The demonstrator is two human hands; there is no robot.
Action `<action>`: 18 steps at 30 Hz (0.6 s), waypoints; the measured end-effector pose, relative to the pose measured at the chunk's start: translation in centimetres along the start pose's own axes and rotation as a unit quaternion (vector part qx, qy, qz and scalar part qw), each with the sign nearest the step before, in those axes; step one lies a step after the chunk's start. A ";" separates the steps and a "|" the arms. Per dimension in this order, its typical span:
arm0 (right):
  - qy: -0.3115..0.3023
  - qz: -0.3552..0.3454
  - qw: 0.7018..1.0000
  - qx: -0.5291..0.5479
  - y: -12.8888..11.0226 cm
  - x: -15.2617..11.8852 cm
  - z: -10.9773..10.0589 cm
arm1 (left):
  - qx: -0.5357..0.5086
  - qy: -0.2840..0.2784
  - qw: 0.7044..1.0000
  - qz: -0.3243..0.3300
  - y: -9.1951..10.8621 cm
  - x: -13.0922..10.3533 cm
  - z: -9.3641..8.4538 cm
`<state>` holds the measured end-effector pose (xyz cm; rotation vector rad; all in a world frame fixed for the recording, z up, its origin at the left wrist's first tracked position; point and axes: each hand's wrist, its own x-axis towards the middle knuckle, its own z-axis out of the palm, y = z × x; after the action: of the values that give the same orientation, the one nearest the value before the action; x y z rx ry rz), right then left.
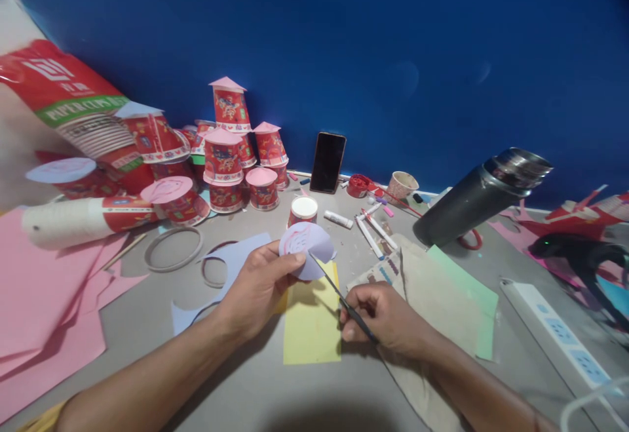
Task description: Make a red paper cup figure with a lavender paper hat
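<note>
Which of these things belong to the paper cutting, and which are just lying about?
In the job:
lilac paper disc, held in the left hand
scissors, held in the right hand

Apparently just lying about:
phone
dark flask
power strip

Lit moderately, seemingly from overhead. Marked by pale arcs of glare at right on the blue wall (314,45); darkened in the far right corner. Glinting on the steel flask mouth (528,162). Shadowed softly across yellow paper (312,340) and near tabletop (236,379). Stretched outward at left and right. Soft in drawn lines on the lilac disc (299,242).
</note>
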<state>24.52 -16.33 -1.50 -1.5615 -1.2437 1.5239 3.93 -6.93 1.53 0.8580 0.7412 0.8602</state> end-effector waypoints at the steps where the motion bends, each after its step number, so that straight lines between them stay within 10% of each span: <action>1: 0.004 -0.001 1.000 -0.027 -0.1 -0.2 -0.4 | -0.001 0.002 1.000 -0.001 0.0 0.0 -0.1; 5: 0.094 -0.033 0.967 -0.235 -0.7 -1.0 -2.6 | 0.007 0.009 1.000 -0.016 -0.2 0.2 -0.3; 12: 0.205 -0.018 0.810 -0.549 -1.8 -1.7 -5.4 | 0.052 0.004 0.998 -0.022 -0.3 0.3 -0.4; 18: 0.204 0.030 0.801 -0.563 -1.8 -2.0 -6.0 | 0.096 -0.007 0.995 -0.039 -0.1 0.0 -0.1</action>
<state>30.26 -16.40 1.75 -2.4578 -1.9561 0.2694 3.86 -6.93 1.43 0.9984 0.8484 0.7213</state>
